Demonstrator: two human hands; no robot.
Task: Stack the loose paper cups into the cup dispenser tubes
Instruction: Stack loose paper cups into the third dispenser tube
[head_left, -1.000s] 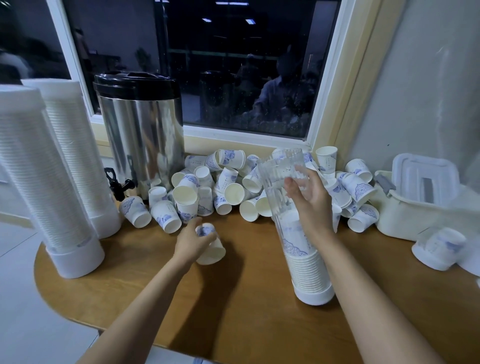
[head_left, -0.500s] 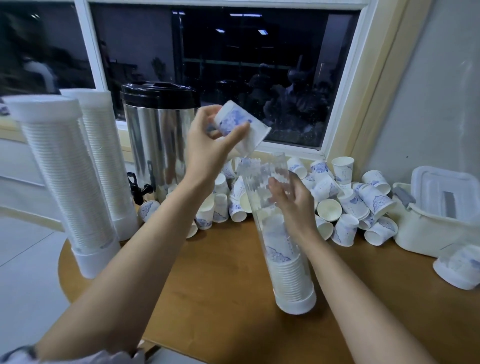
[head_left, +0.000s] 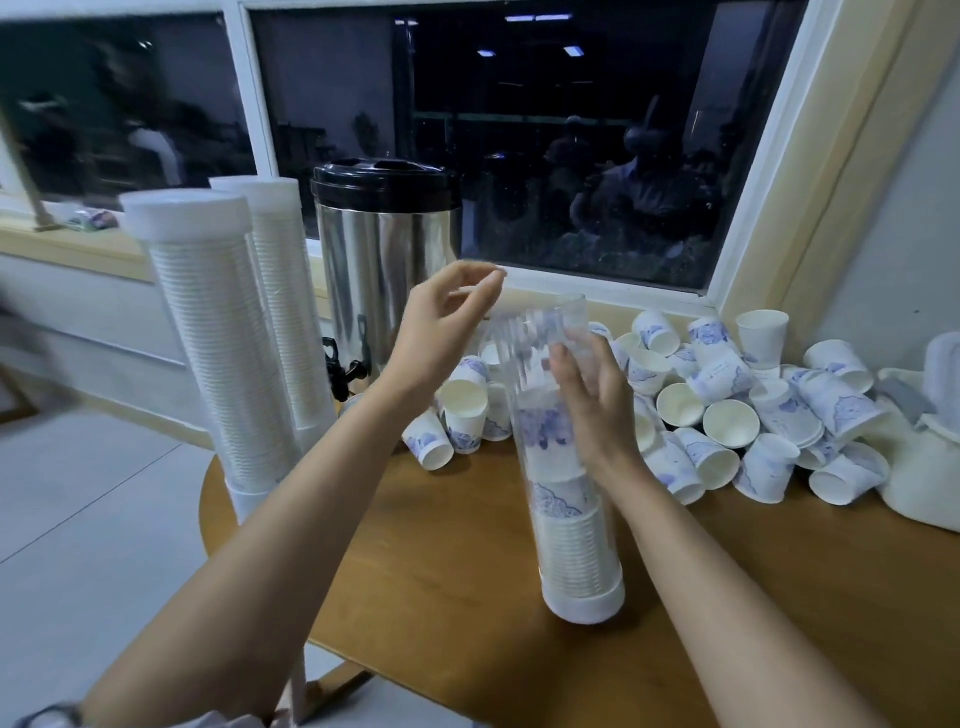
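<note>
A round wooden table (head_left: 467, 597) is being viewed beneath a dark window (head_left: 571, 145), with a steel urn (head_left: 384, 270) and two filled tubes (head_left: 218, 338) being kept at its left edge. A clear dispenser tube (head_left: 558, 467) is being stood on its white base near the table's middle, its long axis nearly upright and leaning a little to the left, its open mouth pointing up. Stacked cups (head_left: 576, 551) are being held inside its lower half, and a blue-printed cup (head_left: 545, 431) is sitting above them inside the tube. The tube is being steadied by the right hand (head_left: 592, 410), which is laid flat against its right side with straight fingers. The left hand (head_left: 447, 322) is being held just left of the tube's mouth, loosely curled and holding nothing. Loose paper cups (head_left: 727, 410) are being left in a heap behind the tube and to its right, beyond both hands, beside a white tub (head_left: 930, 483).
</note>
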